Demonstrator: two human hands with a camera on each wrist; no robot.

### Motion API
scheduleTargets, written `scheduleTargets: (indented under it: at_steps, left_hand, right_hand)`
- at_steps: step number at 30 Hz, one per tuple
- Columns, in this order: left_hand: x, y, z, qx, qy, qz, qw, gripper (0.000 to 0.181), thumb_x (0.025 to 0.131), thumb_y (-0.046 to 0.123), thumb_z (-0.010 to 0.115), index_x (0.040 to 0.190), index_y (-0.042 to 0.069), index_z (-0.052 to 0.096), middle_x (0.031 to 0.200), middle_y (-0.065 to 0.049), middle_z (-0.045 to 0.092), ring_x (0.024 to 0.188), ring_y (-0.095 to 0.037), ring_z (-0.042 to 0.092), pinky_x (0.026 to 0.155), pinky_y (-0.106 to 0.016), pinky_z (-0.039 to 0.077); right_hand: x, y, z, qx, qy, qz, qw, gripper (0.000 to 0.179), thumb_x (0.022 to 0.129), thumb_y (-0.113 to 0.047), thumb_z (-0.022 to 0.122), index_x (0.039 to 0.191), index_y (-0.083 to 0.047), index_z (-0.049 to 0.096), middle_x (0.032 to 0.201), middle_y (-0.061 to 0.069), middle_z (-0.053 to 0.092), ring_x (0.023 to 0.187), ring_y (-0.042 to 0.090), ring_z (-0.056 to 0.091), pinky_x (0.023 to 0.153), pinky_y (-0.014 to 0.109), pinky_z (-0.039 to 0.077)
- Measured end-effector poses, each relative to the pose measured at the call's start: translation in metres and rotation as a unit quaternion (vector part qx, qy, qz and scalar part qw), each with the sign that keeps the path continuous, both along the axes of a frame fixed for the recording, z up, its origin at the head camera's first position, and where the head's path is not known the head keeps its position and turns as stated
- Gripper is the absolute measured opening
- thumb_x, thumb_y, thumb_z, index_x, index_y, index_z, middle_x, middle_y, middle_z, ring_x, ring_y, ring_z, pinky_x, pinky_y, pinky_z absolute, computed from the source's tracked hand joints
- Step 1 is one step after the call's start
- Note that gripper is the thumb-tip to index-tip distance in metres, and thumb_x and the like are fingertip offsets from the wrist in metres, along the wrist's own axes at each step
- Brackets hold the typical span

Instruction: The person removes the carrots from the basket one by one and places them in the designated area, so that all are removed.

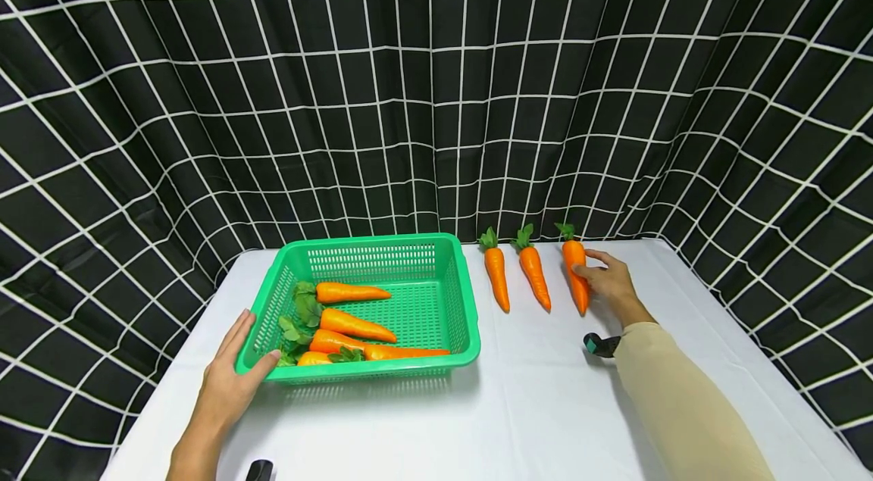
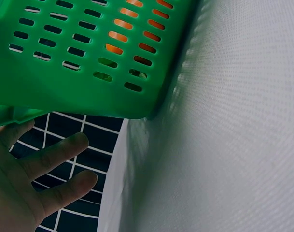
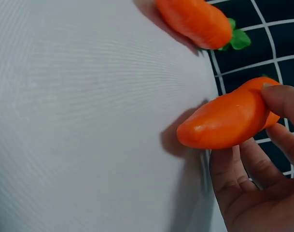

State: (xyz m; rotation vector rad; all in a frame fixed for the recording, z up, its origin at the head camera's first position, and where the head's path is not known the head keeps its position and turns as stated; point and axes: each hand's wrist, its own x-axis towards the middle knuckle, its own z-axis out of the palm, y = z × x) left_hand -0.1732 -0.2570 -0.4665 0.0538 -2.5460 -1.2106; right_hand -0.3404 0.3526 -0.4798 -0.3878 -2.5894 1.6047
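On the right of the table, my right hand grips an orange carrot with a green leafy top. The right wrist view shows the thumb on one side of this carrot and fingers beneath it. To its left lie a second carrot and a third carrot, tips toward me. My left hand rests at the front left corner of a green plastic basket, its thumb over the rim. In the left wrist view its fingers are spread and straight.
Several carrots with leaves lie in the left and front part of the basket. White cloth covers the table. A black curtain with a white grid surrounds the back and sides.
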Motion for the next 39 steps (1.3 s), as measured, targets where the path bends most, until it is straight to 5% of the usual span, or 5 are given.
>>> scheduleTargets:
  at_steps: [10, 17, 24, 39]
  left_hand:
    - [0.000, -0.002, 0.001, 0.003, 0.003, -0.004, 1.0000, 0.078, 0.086, 0.028, 0.071, 0.151, 0.010, 0.033, 0.157, -0.008, 0.025, 0.140, -0.040, 0.021, 0.104, -0.065, 0.021]
    - [0.000, -0.001, 0.000, 0.010, 0.008, -0.006, 0.9999, 0.077, 0.087, 0.028, 0.071, 0.151, 0.009, 0.033, 0.157, -0.009, 0.025, 0.140, -0.039, 0.021, 0.106, -0.064, 0.020]
    - [0.001, 0.000, -0.003, 0.007, 0.014, -0.007, 0.9999, 0.077, 0.086, 0.026, 0.072, 0.151, 0.008, 0.034, 0.156, -0.009, 0.026, 0.139, -0.039, 0.023, 0.106, -0.063, 0.021]
    - [0.000, 0.000, -0.003, -0.002, 0.022, -0.004, 0.9998, 0.077, 0.086, 0.027, 0.072, 0.150, 0.007, 0.035, 0.155, -0.009, 0.028, 0.139, -0.038, 0.024, 0.106, -0.061, 0.022]
  right_hand:
    - [-0.009, -0.004, -0.010, 0.030, -0.029, -0.016, 0.9990, 0.068, 0.088, -0.034, 0.070, 0.144, -0.007, 0.045, 0.126, 0.029, 0.055, 0.096, 0.029, 0.058, 0.065, 0.023, 0.051]
    - [-0.011, -0.008, -0.007, 0.084, -0.029, -0.027, 0.9957, 0.064, 0.088, -0.036, 0.068, 0.141, -0.005, 0.049, 0.127, 0.028, 0.056, 0.108, 0.037, 0.056, 0.084, 0.038, 0.049]
    - [-0.012, -0.011, -0.012, 0.139, -0.020, -0.041, 0.9892, 0.056, 0.089, -0.035, 0.068, 0.133, -0.003, 0.057, 0.120, 0.026, 0.060, 0.109, 0.040, 0.052, 0.091, 0.048, 0.043]
    - [-0.017, -0.018, -0.015, 0.168, -0.016, -0.055, 0.9840, 0.052, 0.091, -0.033, 0.064, 0.132, -0.002, 0.057, 0.122, 0.026, 0.059, 0.111, 0.042, 0.049, 0.094, 0.050, 0.043]
